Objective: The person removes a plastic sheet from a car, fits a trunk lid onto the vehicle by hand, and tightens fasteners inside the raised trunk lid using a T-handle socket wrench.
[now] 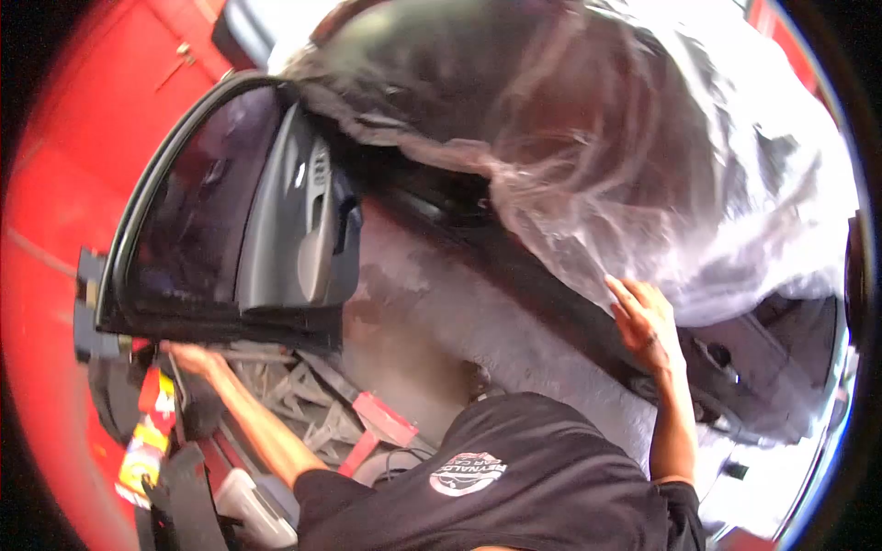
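Note:
My right hand is closed, pinching the loose lower edge of a clear plastic sheet between thumb and fingers. Creased and bunched, the sheet drapes over the dark car body and hangs above the sill. My left hand reaches out to the near edge of a swung-out car door, with its fingers curled at the lower frame. Blur and the door's edge partly hide those fingertips. The door has a grey inner panel, an armrest and a tinted window.
A red wall runs along the left. Below the door lie a grey metal frame with a red part, a bright yellow and red package, and a pale plastic container. Stained grey floor shows between the door and the car.

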A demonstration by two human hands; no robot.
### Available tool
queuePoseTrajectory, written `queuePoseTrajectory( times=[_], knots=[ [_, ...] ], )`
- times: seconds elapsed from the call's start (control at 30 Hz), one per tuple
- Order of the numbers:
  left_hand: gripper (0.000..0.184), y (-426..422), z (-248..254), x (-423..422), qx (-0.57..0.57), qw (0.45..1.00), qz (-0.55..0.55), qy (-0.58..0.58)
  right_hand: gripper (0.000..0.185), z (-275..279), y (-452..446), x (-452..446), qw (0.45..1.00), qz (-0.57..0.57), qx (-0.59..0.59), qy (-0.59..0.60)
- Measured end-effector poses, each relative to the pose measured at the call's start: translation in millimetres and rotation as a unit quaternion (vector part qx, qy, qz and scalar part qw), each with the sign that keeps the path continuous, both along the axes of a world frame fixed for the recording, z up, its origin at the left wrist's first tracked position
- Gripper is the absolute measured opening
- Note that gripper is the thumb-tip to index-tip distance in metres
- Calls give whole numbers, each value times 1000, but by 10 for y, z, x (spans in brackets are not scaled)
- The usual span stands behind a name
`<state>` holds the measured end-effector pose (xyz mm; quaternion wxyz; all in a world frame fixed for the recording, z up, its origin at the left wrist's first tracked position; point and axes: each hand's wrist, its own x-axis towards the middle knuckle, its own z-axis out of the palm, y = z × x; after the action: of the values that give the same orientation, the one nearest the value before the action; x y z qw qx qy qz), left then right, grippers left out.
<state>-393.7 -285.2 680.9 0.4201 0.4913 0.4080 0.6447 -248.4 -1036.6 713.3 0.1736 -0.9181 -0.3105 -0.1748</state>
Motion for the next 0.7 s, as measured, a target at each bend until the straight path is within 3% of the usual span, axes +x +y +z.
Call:
queuePoseTrajectory(
  times=[0.03,0.07,0.1,0.2,0.27,0.4,0.43,0.5,0.57,0.63,0.7],
  knots=[
    [81,-798,338,217,21,1000,11,-4,47,-34,-85,-76,1000,-12,11,-3],
    [79,-529,44,211,22,1000,4,-10,46,-71,-157,-139,999,-23,22,-7],
    [77,-900,56,353,-9,999,-35,-20,46,-132,-296,-183,999,-36,35,-7],
    [71,-1825,-208,878,89,993,-72,-27,39,-378,-713,-336,993,-91,76,-6],
    [66,-2501,-312,1211,90,987,-127,36,36,-441,-899,-517,988,-127,83,7],
    [67,-3783,-296,2092,302,904,-267,144,37,-718,-1310,-846,982,-157,102,27],
    [73,-3652,-450,2389,279,890,-316,173,38,-692,-1398,-954,981,-160,99,49],
    [77,-4034,-299,2692,217,840,-462,184,37,-850,-1606,-1107,977,-161,136,18],
    [79,-4348,-159,2899,157,756,-606,192,35,-940,-1832,-1281,974,-170,149,10],
    [70,-4961,11,2819,147,770,-597,168,33,-1016,-2040,-1537,967,-204,148,22],
    [60,-5695,291,2423,248,775,-566,135,33,-1042,-2297,-1946,962,-224,158,3]
  ],
)
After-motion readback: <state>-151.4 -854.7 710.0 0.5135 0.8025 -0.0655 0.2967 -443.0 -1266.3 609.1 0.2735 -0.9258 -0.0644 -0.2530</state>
